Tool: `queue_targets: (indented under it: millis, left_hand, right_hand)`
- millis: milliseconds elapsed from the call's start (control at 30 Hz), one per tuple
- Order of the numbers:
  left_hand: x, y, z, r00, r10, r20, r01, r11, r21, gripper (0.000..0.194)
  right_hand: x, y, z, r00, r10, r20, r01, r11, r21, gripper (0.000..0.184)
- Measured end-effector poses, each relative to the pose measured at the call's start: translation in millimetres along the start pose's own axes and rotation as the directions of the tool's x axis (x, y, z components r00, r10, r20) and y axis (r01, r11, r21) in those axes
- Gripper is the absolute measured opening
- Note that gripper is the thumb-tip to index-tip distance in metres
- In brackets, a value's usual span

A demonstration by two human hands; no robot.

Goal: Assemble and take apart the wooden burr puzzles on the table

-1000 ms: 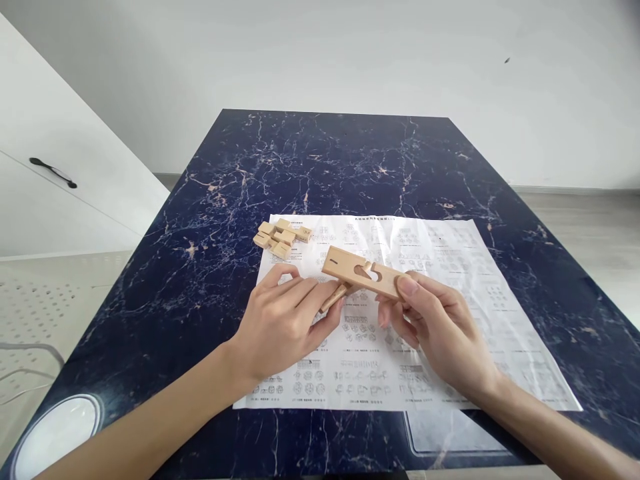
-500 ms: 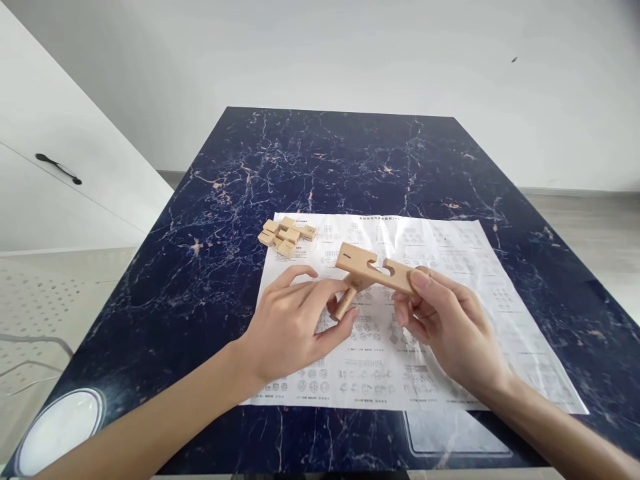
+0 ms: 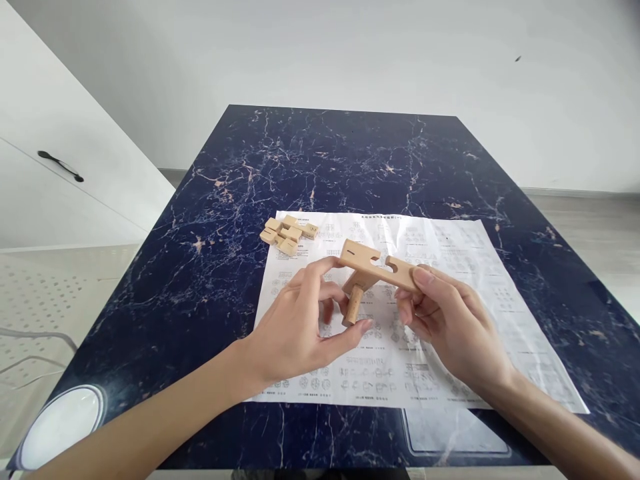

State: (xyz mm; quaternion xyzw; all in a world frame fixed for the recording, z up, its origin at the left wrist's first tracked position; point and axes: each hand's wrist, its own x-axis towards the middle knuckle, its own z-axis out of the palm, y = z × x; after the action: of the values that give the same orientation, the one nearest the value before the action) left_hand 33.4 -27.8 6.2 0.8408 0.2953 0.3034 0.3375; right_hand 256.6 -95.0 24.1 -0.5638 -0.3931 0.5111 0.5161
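A flat wooden puzzle bar (image 3: 367, 261) with a rounded notch slants above the printed sheet. My right hand (image 3: 457, 327) pinches its right end, thumb on top and fingers beneath. Crossing under the bar is a second wooden puzzle piece with a round peg (image 3: 353, 305) pointing down toward me. My left hand (image 3: 295, 327) curls around this pegged piece: its thumb lies by the peg's lower end, and a fingertip touches the bar's left end. How firmly the two pieces fit together is hidden.
Beneath the hands lies a creased white sheet (image 3: 450, 267) of printed diagrams. Several wooden puzzle pieces (image 3: 289, 235) are clustered at its upper left corner. The dark blue marbled table (image 3: 320, 160) extends toward the wall. A white cabinet (image 3: 60, 113) stands on the left.
My left fingers have opened somewhat and shifted along the pegged piece, one reaching the bar's left end. The peg now points more steeply down. My right hand keeps its hold.
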Motion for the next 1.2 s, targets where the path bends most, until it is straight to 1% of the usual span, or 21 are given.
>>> queue_targets:
  millis: [67, 167, 233, 333, 467, 700, 833, 933, 1000, 1067, 1200]
  left_hand:
    - [0.3, -0.6, -0.7, 0.999, -0.027, 0.028, 0.027, 1.000, -0.008, 0.070]
    - [2.0, 0.0, -2.9, 0.994, -0.070, 0.088, 0.070, 0.998, -0.004, 0.066]
    - [3.5, 1.0, -4.4, 0.993, -0.058, 0.105, 0.057, 0.998, 0.010, 0.063]
    - [4.9, 1.9, -5.5, 0.995, -0.021, 0.098, 0.018, 0.999, 0.028, 0.063]
    - [4.0, 0.6, -4.8, 0.994, -0.042, 0.101, 0.039, 0.999, 0.029, 0.063]
    - [4.0, -1.2, -4.4, 0.994, -0.047, 0.102, 0.042, 0.998, 0.048, 0.058]
    - [5.0, 0.3, -4.5, 0.994, -0.034, 0.108, 0.028, 0.998, 0.055, 0.056]
    - [4.4, 0.5, -3.1, 0.994, -0.034, 0.107, 0.031, 0.999, 0.029, 0.058]
    - [3.7, 0.6, -1.8, 0.995, -0.043, 0.085, 0.044, 0.999, -0.009, 0.059]
    - [3.4, 1.0, -1.1, 0.997, -0.036, 0.070, 0.038, 0.999, -0.028, 0.055]
    - [3.8, 2.6, -1.5, 0.995, 0.015, 0.100, -0.014, 1.000, -0.011, 0.041]
  right_hand:
    - [0.1, 0.1, -0.2, 1.000, -0.005, 0.010, 0.005, 1.000, 0.009, 0.047]
    - [-0.2, 0.7, -0.9, 1.000, -0.007, 0.021, 0.006, 1.000, 0.025, 0.045]
    - [-0.4, 1.2, -1.5, 1.000, -0.007, 0.024, 0.006, 1.000, 0.028, 0.045]
    - [-0.5, 2.5, -2.2, 1.000, -0.009, 0.029, 0.008, 0.999, 0.031, 0.045]
    - [-1.3, 5.0, -2.6, 1.000, -0.015, 0.024, 0.015, 1.000, 0.016, 0.044]
    - [-6.4, 4.2, -3.2, 0.991, -0.124, -0.052, 0.116, 0.984, -0.138, 0.048]
    - [-6.3, 1.0, -1.6, 0.984, -0.159, -0.074, 0.143, 0.972, -0.189, 0.050]
    - [-5.6, 0.5, -1.1, 0.984, -0.161, -0.071, 0.145, 0.971, -0.190, 0.050]
    - [-5.6, 1.5, -1.6, 0.986, -0.155, -0.067, 0.140, 0.972, -0.187, 0.050]
    - [-5.9, 2.5, -2.1, 0.987, -0.147, -0.065, 0.134, 0.975, -0.177, 0.049]
    - [-6.6, 2.3, -1.5, 0.988, -0.138, -0.065, 0.127, 0.980, -0.154, 0.049]
